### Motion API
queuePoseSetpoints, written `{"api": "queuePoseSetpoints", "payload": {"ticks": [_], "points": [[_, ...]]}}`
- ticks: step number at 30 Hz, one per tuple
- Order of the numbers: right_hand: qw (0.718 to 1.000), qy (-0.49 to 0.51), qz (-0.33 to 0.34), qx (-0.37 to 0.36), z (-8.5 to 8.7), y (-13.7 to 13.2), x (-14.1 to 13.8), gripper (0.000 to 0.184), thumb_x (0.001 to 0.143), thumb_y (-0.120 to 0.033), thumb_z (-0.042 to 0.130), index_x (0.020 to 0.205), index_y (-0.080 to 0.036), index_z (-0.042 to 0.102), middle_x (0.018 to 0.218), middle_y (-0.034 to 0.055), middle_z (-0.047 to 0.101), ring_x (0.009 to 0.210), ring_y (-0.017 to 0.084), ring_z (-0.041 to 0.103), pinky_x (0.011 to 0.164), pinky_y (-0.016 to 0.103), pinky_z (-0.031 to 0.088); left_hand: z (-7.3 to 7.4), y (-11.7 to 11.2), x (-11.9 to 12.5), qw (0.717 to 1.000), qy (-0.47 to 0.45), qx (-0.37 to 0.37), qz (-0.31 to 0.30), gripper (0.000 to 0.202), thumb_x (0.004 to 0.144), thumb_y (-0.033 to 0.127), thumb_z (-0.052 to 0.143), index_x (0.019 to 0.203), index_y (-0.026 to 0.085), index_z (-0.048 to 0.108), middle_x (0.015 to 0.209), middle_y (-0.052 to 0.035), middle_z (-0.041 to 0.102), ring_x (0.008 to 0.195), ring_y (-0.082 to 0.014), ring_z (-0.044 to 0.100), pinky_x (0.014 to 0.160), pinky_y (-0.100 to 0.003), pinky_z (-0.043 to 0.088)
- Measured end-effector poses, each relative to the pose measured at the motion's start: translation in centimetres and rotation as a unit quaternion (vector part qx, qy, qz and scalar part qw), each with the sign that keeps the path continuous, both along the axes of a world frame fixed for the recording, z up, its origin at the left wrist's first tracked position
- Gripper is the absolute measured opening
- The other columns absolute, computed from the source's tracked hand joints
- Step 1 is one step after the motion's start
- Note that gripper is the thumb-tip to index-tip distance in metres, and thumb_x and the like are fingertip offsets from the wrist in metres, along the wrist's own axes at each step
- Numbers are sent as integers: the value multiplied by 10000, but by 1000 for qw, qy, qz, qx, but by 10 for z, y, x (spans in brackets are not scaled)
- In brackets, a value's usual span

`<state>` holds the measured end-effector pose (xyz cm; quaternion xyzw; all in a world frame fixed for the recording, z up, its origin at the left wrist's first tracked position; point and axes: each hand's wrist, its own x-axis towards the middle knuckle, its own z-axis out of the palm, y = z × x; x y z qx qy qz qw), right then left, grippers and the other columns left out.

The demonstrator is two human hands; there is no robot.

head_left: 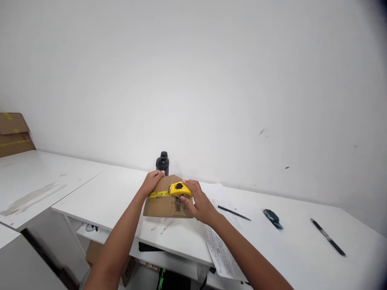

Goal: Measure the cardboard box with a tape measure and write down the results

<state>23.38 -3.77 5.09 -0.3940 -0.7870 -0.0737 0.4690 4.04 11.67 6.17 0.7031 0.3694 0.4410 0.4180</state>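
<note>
A small brown cardboard box [160, 207] sits on the white table in front of me. My right hand [198, 201] grips a yellow tape measure [180, 189] over the right part of the box. Its yellow blade [159, 194] is pulled out to the left across the box. My left hand [152, 182] is at the box's upper left edge, fingers closed against it; part of the fingers is hidden, and whether they also pinch the blade's end I cannot tell. Just behind the left hand stands a black bottle [163, 162].
Right of the box lie printed paper sheets [222, 253], a black pen [234, 212], a dark green and blue object [273, 218] and a dark pen-like item [328, 237]. A larger cardboard box [15, 135] stands far left. A white wall backs the table; a shelf is below.
</note>
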Motion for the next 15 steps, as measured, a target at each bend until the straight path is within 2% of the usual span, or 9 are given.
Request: {"api": "queuePoseSetpoints", "payload": {"ticks": [3, 7, 11, 15], "points": [[999, 10, 48, 3, 6, 14, -22, 471, 911, -254, 491, 1372, -258, 393, 1235, 113, 499, 1091, 208, 546, 861, 390, 530, -11, -3, -18, 998, -22, 26, 55, 411, 819, 576, 497, 687, 189, 544, 604, 42, 507, 584, -116, 455, 569, -234, 391], [995, 80, 52, 11, 6, 37, -57, 412, 879, -315, 531, 1277, -220, 488, 1150, 93, 575, 1039, 209, 569, 868, 391, 514, -29, -11, -39, 990, -54, 42, 122, 409, 875, 556, 406, 696, 199, 496, 636, 35, 496, 624, -126, 463, 614, -244, 407], [991, 129, 43, -20, 5, 51, -89, 406, 826, -411, 632, 1175, -218, 561, 1074, 66, 623, 967, 205, 592, 875, 374, 493, -46, -17, -56, 981, -121, 8, 152, 451, 874, 598, 379, 699, 195, 481, 638, 32, 498, 617, -125, 463, 619, -254, 413], [988, 100, 84, -79, 10, 53, -107, 459, 790, -444, 673, 1185, -236, 562, 1082, 54, 620, 987, 207, 582, 893, 363, 468, -61, -20, -60, 966, -202, -54, 153, 480, 828, 637, 452, 701, 177, 503, 613, 22, 516, 598, -128, 478, 600, -271, 422]]}}
